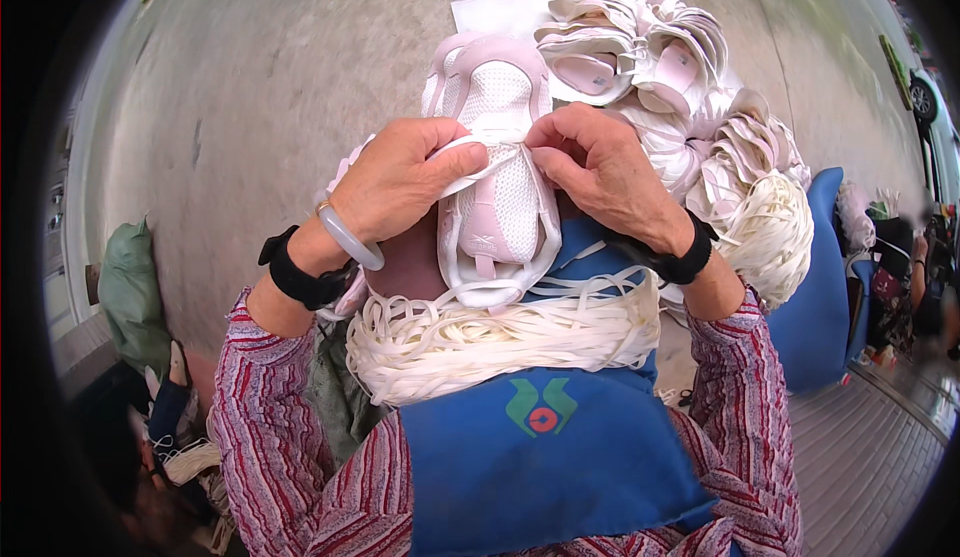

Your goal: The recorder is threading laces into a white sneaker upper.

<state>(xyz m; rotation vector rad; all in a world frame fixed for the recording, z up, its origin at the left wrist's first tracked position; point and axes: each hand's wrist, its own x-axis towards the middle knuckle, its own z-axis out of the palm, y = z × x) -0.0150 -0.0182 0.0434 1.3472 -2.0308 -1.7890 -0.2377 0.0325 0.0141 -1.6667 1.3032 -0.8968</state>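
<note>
A: Two hands on one shoe (pixel 497 172), white mesh with pink trim, sole end toward the person, resting on the lap above the blue apron (pixel 545 457). Left hand (pixel 400 182) pinches a flat white lace (pixel 478 169) across the front; right hand (pixel 590 162) has its fingertips pressed together at the eyelets on the shoe's right edge.

B: Step?

A: Looks like lacing, mid-thread. The lace end itself is hidden under the right fingertips, so I can't tell which eyelet.

B: Next move needs what?

A: My guess: steady the shoe with the left, feed the tip through and pull it flat, no twist.

B: Supply?

A: Bundle of laces (pixel 500 332) lies across the apron's top edge, touching the shoe's near end. Pile of shoes (pixel 670 87) just beyond the right hand, with a second bundle (pixel 770 232) at the pile's right edge.
</note>
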